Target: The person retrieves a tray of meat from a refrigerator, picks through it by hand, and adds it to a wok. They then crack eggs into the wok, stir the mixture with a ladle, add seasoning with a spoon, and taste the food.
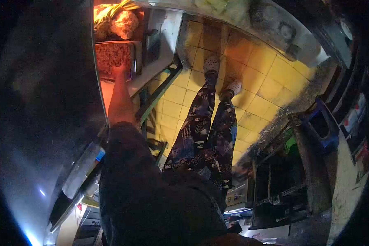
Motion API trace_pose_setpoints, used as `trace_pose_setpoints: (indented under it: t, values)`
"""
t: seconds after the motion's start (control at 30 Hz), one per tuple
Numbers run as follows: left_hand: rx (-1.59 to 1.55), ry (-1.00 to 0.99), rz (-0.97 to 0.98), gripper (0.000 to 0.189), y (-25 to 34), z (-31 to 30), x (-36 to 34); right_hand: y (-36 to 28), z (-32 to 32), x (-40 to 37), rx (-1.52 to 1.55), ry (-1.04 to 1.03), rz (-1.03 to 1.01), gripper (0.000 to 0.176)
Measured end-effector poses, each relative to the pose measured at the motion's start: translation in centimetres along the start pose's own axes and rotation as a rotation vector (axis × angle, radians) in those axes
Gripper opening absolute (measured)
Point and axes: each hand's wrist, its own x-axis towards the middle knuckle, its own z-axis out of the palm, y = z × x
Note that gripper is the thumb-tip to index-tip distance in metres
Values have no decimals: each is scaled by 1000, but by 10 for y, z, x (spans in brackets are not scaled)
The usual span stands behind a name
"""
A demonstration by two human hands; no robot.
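At the upper left, my left hand [119, 69] reaches down to a shallow tray [137, 57], touching the crumbly, chunky food [107, 52] in it. Red-orange light falls on the hand and the food, so their true colours cannot be told. The fingers blend into the food and are mostly hidden. My left arm is bare from the forearm on, with a dark sleeve [125, 139] behind it. My right hand does not show.
Beyond the tray lies a pale, crumpled lump [125, 24]. A large dark panel [45, 90] fills the left side. A white surface edge [168, 39] and metal frame [160, 92] border the yellow tiled floor [260, 84]. A blue-framed object [322, 121] stands at right.
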Motion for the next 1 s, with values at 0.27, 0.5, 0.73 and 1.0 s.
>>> trace_pose_setpoints:
  t: [0.27,0.5,0.73,1.0]
  values:
    - [424,94,-122,72,-17,10,11,-17,24,-3,-251,104,6,33]
    - [721,266,410,81,-12,10,-7,-25,27,-11,-454,189,-43,34]
    - [298,-41,318,76,16,-8,-15,-2,26,-9,-615,249,-53,34]
    - [367,7,248,74,34,-1,-27,18,43,-23,-811,347,-80,35]
